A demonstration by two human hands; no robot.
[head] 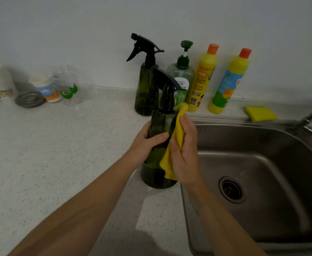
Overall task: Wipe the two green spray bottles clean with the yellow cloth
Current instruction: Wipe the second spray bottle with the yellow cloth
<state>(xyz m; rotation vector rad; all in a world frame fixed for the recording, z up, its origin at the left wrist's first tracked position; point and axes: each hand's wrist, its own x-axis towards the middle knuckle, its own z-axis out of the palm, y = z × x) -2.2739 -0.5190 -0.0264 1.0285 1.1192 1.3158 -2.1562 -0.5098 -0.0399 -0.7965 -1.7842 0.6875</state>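
A dark green spray bottle with a black trigger head is held up over the counter's edge beside the sink. My left hand grips its body from the left. My right hand holds the yellow cloth against the bottle's right side, thumb and fingers curled over the cloth. A second green spray bottle stands upright behind it, near the wall, untouched.
A green pump soap bottle and two yellow bottles line the wall. A yellow sponge lies behind the steel sink; its tap is at right. Cups and a metal lid sit far left.
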